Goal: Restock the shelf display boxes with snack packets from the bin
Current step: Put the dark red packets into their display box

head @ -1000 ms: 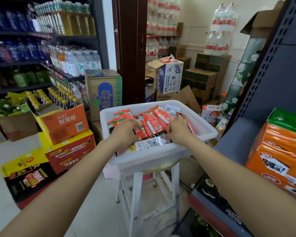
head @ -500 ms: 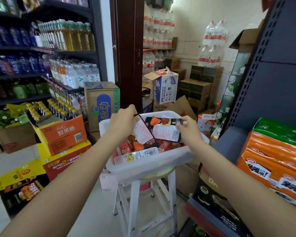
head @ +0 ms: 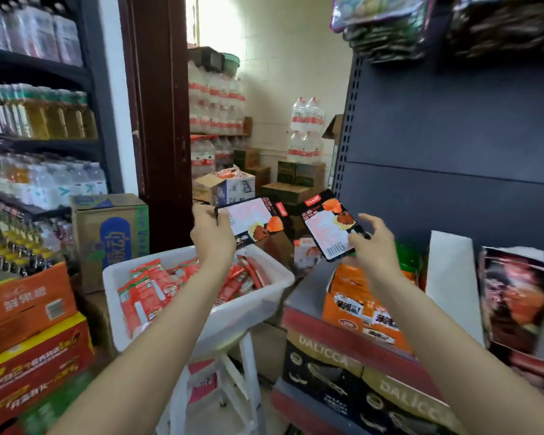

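**Two black packets lifted over the bin**

Narrow shop aisle, cream wall behind, dark metal shelf unit [head: 453, 127] on right. White plastic bin [head: 233, 312] on white stool [head: 233, 381], full of red snack packets [head: 148, 293]. Left hand [head: 212, 237] curled round black-and-white flat snack packet [head: 253, 221]; right hand [head: 374, 243] pinching second black packet [head: 330, 229], other fingers spread. Orange display box [head: 358, 306] on shelf below right hand. Stacked orange cartons [head: 25, 309] at left. Print on packets blurred, unreadable.
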